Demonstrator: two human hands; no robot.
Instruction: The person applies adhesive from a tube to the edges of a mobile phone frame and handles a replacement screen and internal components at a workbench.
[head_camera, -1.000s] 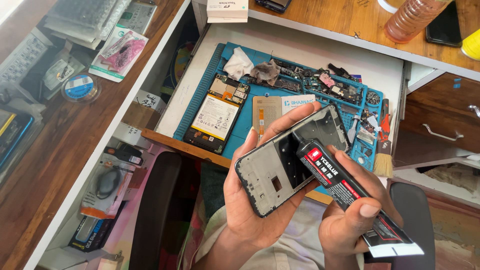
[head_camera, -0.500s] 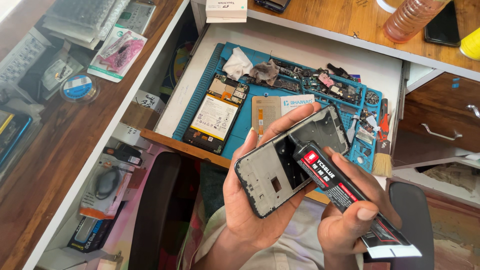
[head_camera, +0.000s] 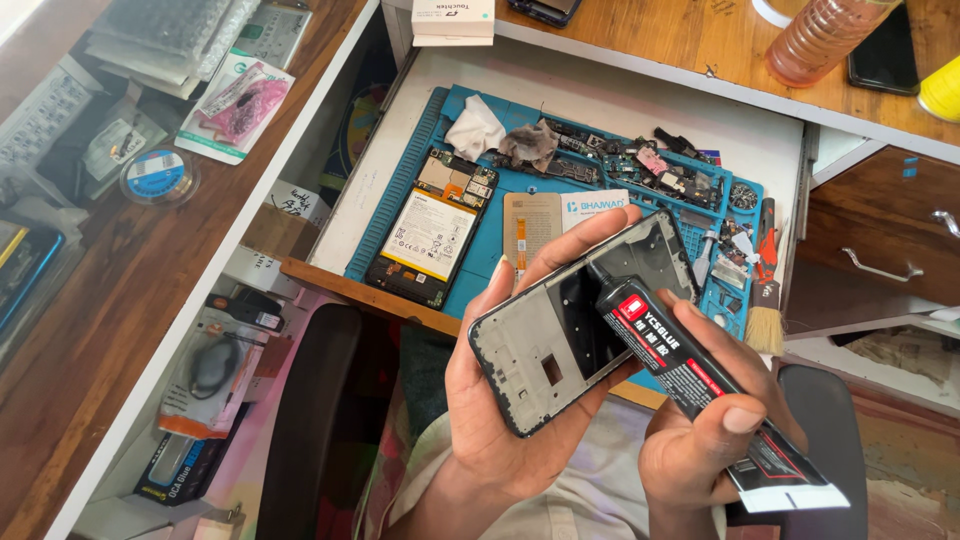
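My left hand (head_camera: 500, 400) grips a grey phone middle frame (head_camera: 560, 330), tilted, with its inner side facing up. My right hand (head_camera: 705, 450) holds a black and red glue tube (head_camera: 690, 375), its nozzle tip resting on the frame's upper inner edge. Beyond the hands, an opened phone with its battery showing (head_camera: 425, 230) lies on a blue repair mat (head_camera: 480, 250) in a pulled-out drawer.
The mat carries small phone parts (head_camera: 640, 165), a white cloth (head_camera: 475, 128), cards and a brush (head_camera: 766, 320). An orange bottle (head_camera: 825, 35) and a dark phone (head_camera: 883, 55) stand on the wooden desk. Packets lie on the left counter (head_camera: 120, 270). A chair (head_camera: 300, 430) is below.
The frame and the glue tube have shifted very slightly; the nozzle stays at the frame's upper edge.
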